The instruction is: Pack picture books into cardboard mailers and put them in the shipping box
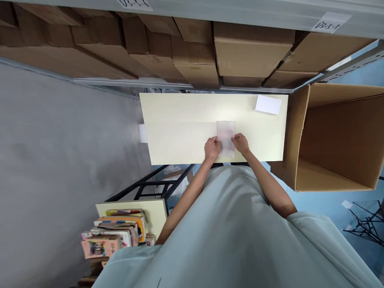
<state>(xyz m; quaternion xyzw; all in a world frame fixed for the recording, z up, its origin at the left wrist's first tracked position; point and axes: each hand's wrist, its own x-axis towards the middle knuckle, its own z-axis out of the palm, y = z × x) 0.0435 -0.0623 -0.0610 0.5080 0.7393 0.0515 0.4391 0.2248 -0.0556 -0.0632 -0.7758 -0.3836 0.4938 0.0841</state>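
Observation:
A thin, pale pink translucent sheet (226,132) lies over the cream tabletop (180,110), near its front edge. Whether it is a single sheet or a flat bag, I cannot tell. At its left edge, my left hand (213,147) is closed, with curled fingers pinching the sheet. My right hand (240,143) pinches the opposite edge between thumb and fingertips. Farther back on the right of the tabletop is a small white box or stack of paper (268,105), apart from both hands.
A large open cardboard box (339,136) stands against the table's right end. Above the back edge runs a shelf of brown cartons (253,52) under a grey metal beam (240,16). Stacked books (120,230) sit on a lower board at the left, beside black metal legs (153,183).

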